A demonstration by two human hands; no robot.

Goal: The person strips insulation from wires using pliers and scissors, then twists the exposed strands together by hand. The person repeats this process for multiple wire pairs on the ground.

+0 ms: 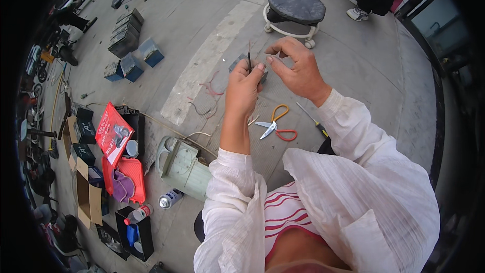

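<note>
My left hand (pixel 243 87) is closed around a thin dark wire (pixel 249 60), which stands upright from between thumb and forefinger and ends in a fine reddish tip. Just to its right is my right hand (pixel 300 71), thumb and forefinger curved toward each other with a small gap at the tips; nothing shows between them. A grey block-like thing (pixel 239 62) is partly hidden behind my left hand. On the ground below my hands lie scissors (pixel 273 125) with orange and red handles, blades parted. A screwdriver (pixel 314 121) rests to their right. Red wire scraps (pixel 209 87) lie to the left.
A round wheeled stool (pixel 296 6) stands ahead, with a person's shoes (pixel 357 14) beyond. Several batteries (pixel 125 33) sit at far left. Nearer are a red toolbox (pixel 132 179), a spray can (pixel 170 198), a pale green casing (pixel 189 169) and an opened carton (pixel 88 197).
</note>
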